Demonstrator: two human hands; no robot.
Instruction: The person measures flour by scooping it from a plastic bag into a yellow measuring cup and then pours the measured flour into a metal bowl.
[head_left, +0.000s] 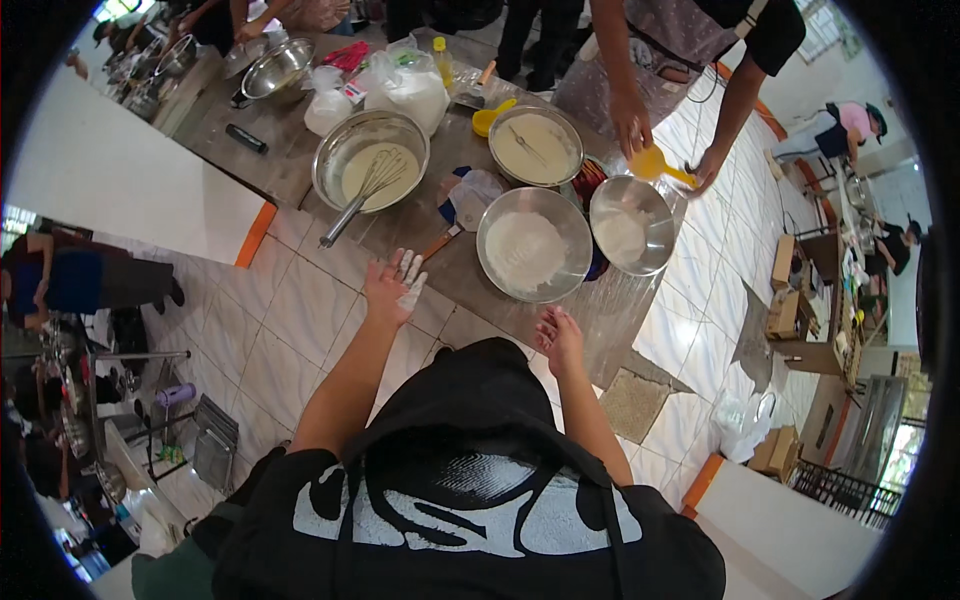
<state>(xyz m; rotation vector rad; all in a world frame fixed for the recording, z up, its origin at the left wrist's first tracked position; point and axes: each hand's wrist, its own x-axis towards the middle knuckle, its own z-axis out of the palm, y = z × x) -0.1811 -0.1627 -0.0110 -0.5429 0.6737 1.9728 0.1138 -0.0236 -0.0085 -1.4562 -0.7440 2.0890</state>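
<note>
My left hand (396, 288) is held palm up with fingers apart, dusted with white powder, left of the table's near edge; it holds nothing. My right hand (559, 339), fingers loosely curled, hovers just below a steel bowl of flour (527, 244) and shows nothing in it. A second steel bowl with flour (630, 229) stands to its right. Behind are a steel bowl of pale batter with a small whisk or fork (535, 146) and, to the left, a bowl of batter (371, 161) with a balloon whisk (367, 193) leaning on its rim.
Across the wooden table (457, 274), a co-worker's hands hold a yellow plastic scoop (651, 162). Plastic bags of white powder (409, 90), an oil bottle (442, 64), another yellow scoop (491, 118), a cloth (474, 199) and a wooden handle (441, 243) lie about. Other people stand farther off.
</note>
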